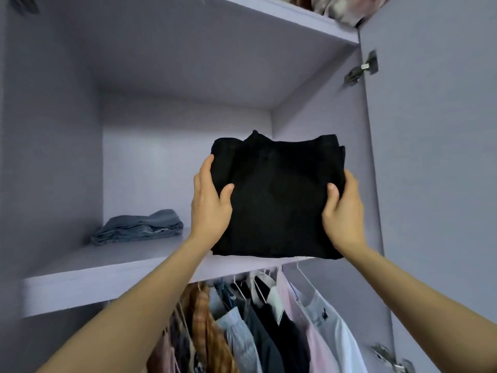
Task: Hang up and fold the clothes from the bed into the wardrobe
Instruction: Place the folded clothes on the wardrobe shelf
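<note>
A folded black garment (277, 200) is held up over the right part of the lilac wardrobe shelf (94, 275). My left hand (209, 203) grips its left edge, thumb on top and fingers underneath. My right hand (343, 211) grips the right edge the same way. The garment's near edge lines up with the shelf's front lip; whether it rests on the shelf I cannot tell.
Folded blue jeans (138, 226) lie on the shelf's left side. Below the shelf, several shirts on white hangers (269, 319) fill the rail. The open wardrobe door (435, 157) stands at the right, with hinges. Bundled fabric (341, 8) sits on the top shelf.
</note>
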Available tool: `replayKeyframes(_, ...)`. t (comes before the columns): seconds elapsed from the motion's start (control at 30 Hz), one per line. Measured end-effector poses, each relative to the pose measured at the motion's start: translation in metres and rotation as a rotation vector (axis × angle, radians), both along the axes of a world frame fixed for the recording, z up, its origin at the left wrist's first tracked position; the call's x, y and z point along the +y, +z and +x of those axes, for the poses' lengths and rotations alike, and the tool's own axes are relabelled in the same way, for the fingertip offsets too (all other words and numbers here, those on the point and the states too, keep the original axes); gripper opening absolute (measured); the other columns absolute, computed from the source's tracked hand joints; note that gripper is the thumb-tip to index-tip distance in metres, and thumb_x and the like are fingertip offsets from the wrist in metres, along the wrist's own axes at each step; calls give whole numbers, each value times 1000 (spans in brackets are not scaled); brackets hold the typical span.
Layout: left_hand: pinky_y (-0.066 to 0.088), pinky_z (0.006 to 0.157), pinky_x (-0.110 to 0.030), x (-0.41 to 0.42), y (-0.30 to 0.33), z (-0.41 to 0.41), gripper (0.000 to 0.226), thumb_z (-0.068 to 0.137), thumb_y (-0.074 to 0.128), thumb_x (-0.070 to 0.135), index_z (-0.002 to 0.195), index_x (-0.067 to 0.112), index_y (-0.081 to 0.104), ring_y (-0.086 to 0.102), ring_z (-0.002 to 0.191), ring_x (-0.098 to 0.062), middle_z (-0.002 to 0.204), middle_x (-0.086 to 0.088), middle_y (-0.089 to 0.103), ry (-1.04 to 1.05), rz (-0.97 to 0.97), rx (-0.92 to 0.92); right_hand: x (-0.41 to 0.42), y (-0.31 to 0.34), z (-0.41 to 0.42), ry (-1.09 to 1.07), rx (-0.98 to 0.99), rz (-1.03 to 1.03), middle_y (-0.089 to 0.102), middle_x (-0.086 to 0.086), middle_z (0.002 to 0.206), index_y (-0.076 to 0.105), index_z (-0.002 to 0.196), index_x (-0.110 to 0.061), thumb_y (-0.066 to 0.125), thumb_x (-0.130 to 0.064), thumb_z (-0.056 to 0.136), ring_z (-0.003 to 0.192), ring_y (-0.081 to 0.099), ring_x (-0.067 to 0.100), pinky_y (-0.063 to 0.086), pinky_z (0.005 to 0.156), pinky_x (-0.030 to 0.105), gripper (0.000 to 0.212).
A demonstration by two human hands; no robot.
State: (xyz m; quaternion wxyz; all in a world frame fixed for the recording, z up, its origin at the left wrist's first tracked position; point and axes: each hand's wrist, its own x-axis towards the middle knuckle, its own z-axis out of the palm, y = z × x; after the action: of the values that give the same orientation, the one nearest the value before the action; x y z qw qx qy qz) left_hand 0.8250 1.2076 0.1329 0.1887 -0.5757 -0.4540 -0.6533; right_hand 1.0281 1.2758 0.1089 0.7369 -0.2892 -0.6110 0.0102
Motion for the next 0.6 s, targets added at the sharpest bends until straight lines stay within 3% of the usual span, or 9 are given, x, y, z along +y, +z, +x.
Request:
replayKeyframes(0.13,29,90,-23,68,28,-58,61,95,50,16,146,22,17,42,120,-22,140,-5,35,96,-66,-7,80,36,-58,51,-68,15,55,5,123,38,134,-13,37,-18,98,102,54,24,31,77,19,36)
replayKeyframes(0.27,34,97,-32,130,49,-102,62,95,50,15,147,20,16,42,122,-27,139,-9,35,169,-138,-6,150,60,-107,41,-142,-13,58,10,115,39,132,-10,36,-19,99,97,56,35,35,74,30,34)
replayKeyframes(0.47,33,102,-34,216,67,-166,61,94,51,15,146,16,18,41,126,-29,139,-13,38,271,-273,-38,251,86,-178,100,-202,-73,60,14,106,43,126,-7,38,-18,98,93,56,38,32,69,31,30)
replayKeyframes(0.53,34,102,-36,237,69,-190,62,94,52,18,145,13,18,42,125,-32,139,-17,39,324,-393,-80,283,94,-199,208,-268,-229,58,17,114,40,129,-4,38,-18,98,102,54,37,35,74,32,33)
replayKeyframes(0.6,32,105,-39,254,65,-214,64,95,51,28,146,12,16,38,128,-36,143,-20,30,460,-651,-116,316,96,-219,341,-442,-481,47,19,133,30,139,-3,38,-20,99,119,47,35,38,88,33,44)
